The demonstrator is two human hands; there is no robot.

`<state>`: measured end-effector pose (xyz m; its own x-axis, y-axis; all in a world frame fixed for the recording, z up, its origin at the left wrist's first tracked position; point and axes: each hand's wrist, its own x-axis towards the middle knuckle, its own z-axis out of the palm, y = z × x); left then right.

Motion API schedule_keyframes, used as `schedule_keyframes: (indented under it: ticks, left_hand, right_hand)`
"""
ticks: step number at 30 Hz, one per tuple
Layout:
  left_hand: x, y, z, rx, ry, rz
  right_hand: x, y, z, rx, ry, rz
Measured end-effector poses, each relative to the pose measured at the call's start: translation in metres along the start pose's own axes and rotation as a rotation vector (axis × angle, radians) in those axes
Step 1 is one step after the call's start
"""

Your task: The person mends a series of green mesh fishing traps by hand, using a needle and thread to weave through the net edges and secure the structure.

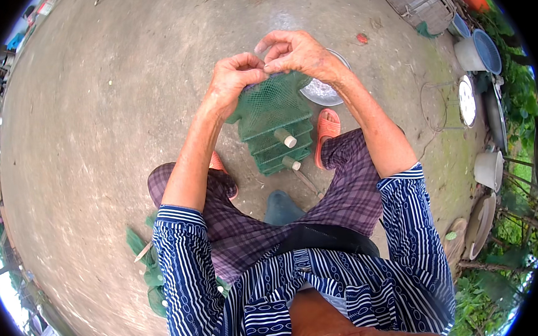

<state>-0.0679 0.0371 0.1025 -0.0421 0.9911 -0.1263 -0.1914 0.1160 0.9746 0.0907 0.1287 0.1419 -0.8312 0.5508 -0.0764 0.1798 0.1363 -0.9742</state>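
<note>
With work apparently unfinished, the left grip (231, 79) and right grip (298, 53) pinched the green net (268, 109) by its top edge, above the floor (95, 148).

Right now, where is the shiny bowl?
In the head view, the bowl is to the right of the green net, just ahead of the right sandal and partly hidden behind the right forearm.

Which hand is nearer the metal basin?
Right. The right hand is up-left of the basin in view, its wrist overlapping the rim; the left hand is farther left, at the net's top.
</note>
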Motion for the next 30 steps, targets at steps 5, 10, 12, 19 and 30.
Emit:
schedule_keyframes:
  ticks: [5, 10, 12, 19, 30]
  left_hand:
    - [0.001, 0.001, -0.003, -0.252, -0.03, -0.045]
    - [0.001, 0.002, -0.001, -0.178, -0.039, -0.021]
    - [0.003, 0.001, -0.002, -0.102, -0.042, -0.01]
    - [0.002, 0.003, 0.007, -0.042, -0.037, 0.052]
    - [-0.002, -0.001, 0.014, 0.122, -0.194, 0.079]
  right_hand:
    - [-0.006, 0.004, -0.006, -0.019, -0.004, -0.014]
    - [-0.003, 0.007, -0.003, -0.028, 0.039, -0.01]
    - [-0.001, 0.007, -0.001, 0.213, 0.096, -0.093]
    - [-0.007, -0.005, 0.01, 0.697, -0.11, -0.234]
    - [0.008, 0.007, -0.007, 1.047, 0.123, -0.241]
